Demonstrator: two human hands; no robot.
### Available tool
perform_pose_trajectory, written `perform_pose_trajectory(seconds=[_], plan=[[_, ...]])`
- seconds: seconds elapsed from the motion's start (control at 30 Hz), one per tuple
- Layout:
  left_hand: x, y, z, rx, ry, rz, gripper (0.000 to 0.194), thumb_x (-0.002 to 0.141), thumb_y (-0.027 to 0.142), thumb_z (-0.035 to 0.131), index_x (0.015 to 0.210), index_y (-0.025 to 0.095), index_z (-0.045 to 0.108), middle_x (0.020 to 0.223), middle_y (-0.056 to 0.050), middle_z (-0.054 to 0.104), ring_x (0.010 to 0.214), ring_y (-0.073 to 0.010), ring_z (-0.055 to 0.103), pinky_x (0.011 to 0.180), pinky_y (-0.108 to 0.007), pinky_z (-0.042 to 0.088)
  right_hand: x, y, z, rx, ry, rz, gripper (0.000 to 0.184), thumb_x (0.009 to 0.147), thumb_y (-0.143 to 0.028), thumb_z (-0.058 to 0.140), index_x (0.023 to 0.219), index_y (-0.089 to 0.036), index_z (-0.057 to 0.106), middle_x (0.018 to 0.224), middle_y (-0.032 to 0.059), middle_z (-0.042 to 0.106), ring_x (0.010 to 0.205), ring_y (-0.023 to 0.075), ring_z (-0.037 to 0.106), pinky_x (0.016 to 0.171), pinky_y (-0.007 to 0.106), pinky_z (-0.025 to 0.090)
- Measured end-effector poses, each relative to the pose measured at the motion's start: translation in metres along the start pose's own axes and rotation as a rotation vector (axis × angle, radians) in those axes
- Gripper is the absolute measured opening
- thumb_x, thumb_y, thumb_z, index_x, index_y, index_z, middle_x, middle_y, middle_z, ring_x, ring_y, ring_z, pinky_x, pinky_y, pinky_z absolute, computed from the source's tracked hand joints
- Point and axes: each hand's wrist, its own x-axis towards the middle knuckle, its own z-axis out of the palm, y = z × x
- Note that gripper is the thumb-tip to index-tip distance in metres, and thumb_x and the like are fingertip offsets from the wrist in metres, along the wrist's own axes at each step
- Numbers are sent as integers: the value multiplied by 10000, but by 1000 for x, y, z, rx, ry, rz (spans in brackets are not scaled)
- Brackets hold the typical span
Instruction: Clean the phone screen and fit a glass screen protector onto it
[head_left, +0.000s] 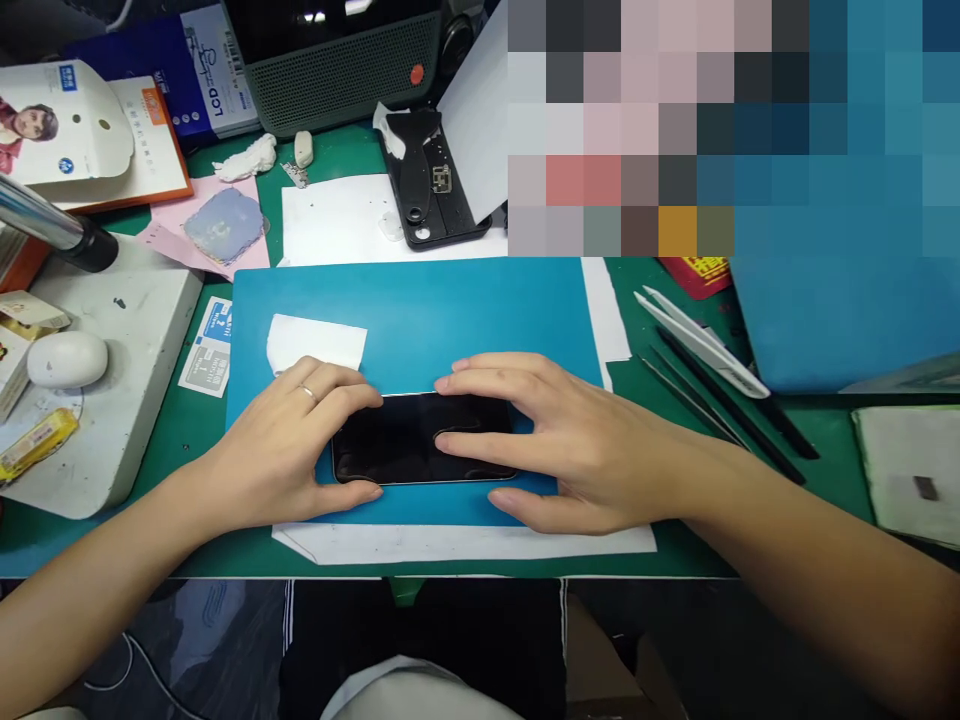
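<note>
A smartphone (409,440) with a dark screen lies flat and sideways on a blue mat (450,300). My left hand (289,440), with a ring on one finger, grips the phone's left end, fingers along the far edge and thumb at the near edge. Over the right end, my right hand (570,440) has its fingers spread. One fingertip rests on or just above the screen, and the thumb lies by the near edge. Behind my left hand is a folded white cloth or paper (319,340). The right hand covers part of the phone's right end.
Several tweezers (705,345) and slim tools lie right of the mat. A black phone case (431,190) with small items on it sits behind, near a dark green device (345,70). At left, a white platform (142,360) carries a white earbud case (67,360).
</note>
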Motion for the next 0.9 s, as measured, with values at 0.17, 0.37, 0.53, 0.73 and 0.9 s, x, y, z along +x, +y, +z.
perform_pose_trajectory(seconds=[0.17, 0.37, 0.53, 0.73, 0.9], plan=[[-2, -10, -7, 32, -25, 60, 906, 835, 772, 849, 1442, 195, 504, 1401, -180, 654, 1201, -363, 637, 989, -524, 551, 14, -8, 2, -63, -43, -12, 366, 1050, -329, 672, 1372, -159, 707, 1672, 261, 497, 1574, 412, 475, 1183, 622, 538], [-4, -20, -19, 51, 39, 92, 763, 950, 785, 676, 1422, 203, 532, 1395, -176, 667, 1205, -380, 614, 983, -545, 468, 44, -19, 5, -68, -130, -21, 393, 1061, -375, 674, 1398, -179, 719, 1774, 257, 390, 1686, 452, 317, 1253, 692, 460], [-4, -26, -17, 16, 291, -130, 221, 957, 172, 437, 1110, 224, 588, 1120, -99, 697, 981, -295, 585, 878, -487, 460, 63, -21, 13, -40, -138, -5, 404, 1055, -406, 684, 1396, -195, 736, 1814, 244, 336, 1714, 481, 251, 1293, 727, 386], [-1, -29, -10, 177, 267, -290, 260, 940, 135, 465, 1130, 205, 628, 1180, -121, 707, 1054, -328, 582, 936, -505, 484, 77, -26, 14, -56, -147, 17, 403, 1044, -413, 687, 1399, -231, 745, 1875, 153, 253, 1743, 450, 193, 1365, 719, 275], [-1, -24, -12, 195, 202, -333, 320, 983, 158, 451, 1219, 202, 662, 1280, -124, 704, 1147, -340, 599, 995, -514, 502, 46, -13, 1, -103, 107, 71, 532, 1089, -411, 590, 1618, -352, 568, 1915, -6, 113, 1738, 423, 227, 1392, 712, 270]])
